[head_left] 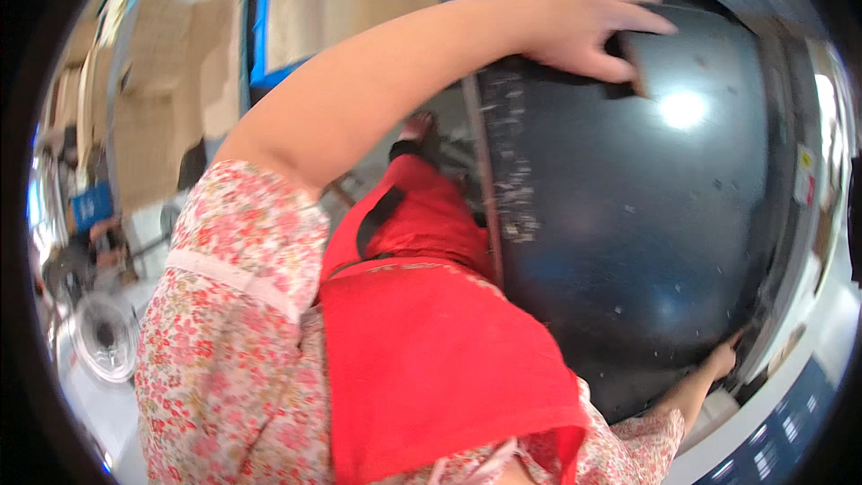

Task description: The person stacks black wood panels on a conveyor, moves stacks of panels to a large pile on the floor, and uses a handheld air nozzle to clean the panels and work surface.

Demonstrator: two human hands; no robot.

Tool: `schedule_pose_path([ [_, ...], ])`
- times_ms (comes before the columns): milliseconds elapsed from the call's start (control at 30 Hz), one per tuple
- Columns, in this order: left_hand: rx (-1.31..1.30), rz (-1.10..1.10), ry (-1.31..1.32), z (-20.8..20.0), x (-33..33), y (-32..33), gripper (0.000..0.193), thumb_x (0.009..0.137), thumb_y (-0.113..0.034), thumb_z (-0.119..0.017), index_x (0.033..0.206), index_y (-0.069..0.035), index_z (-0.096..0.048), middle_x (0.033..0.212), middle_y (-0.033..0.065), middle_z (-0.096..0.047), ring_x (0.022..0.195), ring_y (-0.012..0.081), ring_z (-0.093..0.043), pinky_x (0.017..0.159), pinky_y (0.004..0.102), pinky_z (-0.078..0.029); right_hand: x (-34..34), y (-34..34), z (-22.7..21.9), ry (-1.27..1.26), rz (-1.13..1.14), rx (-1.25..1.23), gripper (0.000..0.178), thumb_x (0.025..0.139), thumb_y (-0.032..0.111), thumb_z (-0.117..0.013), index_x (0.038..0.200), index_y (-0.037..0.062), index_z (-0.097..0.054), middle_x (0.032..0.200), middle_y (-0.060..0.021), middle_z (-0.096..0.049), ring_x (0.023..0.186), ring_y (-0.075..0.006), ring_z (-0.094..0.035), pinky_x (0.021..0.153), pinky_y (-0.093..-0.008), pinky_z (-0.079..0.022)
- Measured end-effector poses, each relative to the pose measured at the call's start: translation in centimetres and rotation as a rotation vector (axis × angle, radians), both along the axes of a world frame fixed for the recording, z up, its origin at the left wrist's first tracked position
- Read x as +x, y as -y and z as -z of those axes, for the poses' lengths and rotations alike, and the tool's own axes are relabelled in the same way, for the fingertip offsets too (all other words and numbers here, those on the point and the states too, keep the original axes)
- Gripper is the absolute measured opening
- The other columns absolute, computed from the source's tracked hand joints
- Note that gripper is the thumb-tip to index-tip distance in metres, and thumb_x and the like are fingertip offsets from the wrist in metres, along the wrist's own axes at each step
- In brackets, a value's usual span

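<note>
A large glossy black panel [628,216] fills the right half of the view, with a bright light glare near its top. My left hand [575,18] reaches across it at the top and presses a small dark flat block [633,67] against the surface. Pale scuff marks run down the panel's left edge [512,180]. My right hand [721,359] lies at the panel's lower right edge, fingertips on the rim, and seems to hold nothing. I wear a floral shirt and a red apron [431,359].
Brown cardboard sheets [180,81] and a blue board [260,27] lie on the floor at the upper left. A round fan [106,337] stands at the far left, with another person [90,233] seated beyond it. A white frame [835,323] borders the panel's right side.
</note>
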State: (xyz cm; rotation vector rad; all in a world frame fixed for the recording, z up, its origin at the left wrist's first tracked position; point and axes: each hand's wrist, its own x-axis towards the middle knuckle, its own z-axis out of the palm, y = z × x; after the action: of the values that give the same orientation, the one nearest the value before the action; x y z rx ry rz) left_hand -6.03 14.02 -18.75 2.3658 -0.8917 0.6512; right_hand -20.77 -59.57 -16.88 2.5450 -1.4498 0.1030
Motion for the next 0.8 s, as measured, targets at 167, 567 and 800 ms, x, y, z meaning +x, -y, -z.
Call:
schedule_pose_path([
  [167,0.075,-0.156,-0.098,0.2,-0.2,0.3,0.062,0.081,-0.05,-0.062,0.136,-0.022,-0.056,0.135,0.0086,-0.056,0.123,0.029,-0.054,0.104,0.042,-0.043,3.6,4.5,0.1,0.008,-0.045,-0.111,0.102,0.081,0.084,-0.035,0.108,-0.01,-0.066,0.118,-0.0291,-0.062,0.117,-0.0431,-0.056,0.1,-0.0476,-0.043],
  [567,0.07,-0.138,-0.06,-0.3,-1.2,-0.5,0.066,0.08,-0.047,-0.065,0.136,-0.015,-0.054,0.132,0.0146,-0.057,0.124,0.0321,-0.052,0.105,0.0427,-0.041,2.8,0.1,0.1,0.049,-0.068,-0.075,0.092,0.086,0.077,-0.038,0.107,-0.007,-0.068,0.114,-0.0274,-0.064,0.111,-0.0442,-0.058,0.095,-0.0494,-0.045],
  [800,-0.04,-0.004,-0.059,-1.4,-1.1,-0.7,0.069,0.071,-0.035,-0.074,0.133,-0.011,-0.055,0.135,0.0216,-0.052,0.124,0.0372,-0.05,0.106,0.0461,-0.039,1.3,0.4,1.5,0.124,-0.059,0.025,0.086,0.089,0.073,-0.039,0.106,-0.0052,-0.069,0.111,-0.0264,-0.066,0.107,-0.0449,-0.06,0.092,-0.0504,-0.046],
])
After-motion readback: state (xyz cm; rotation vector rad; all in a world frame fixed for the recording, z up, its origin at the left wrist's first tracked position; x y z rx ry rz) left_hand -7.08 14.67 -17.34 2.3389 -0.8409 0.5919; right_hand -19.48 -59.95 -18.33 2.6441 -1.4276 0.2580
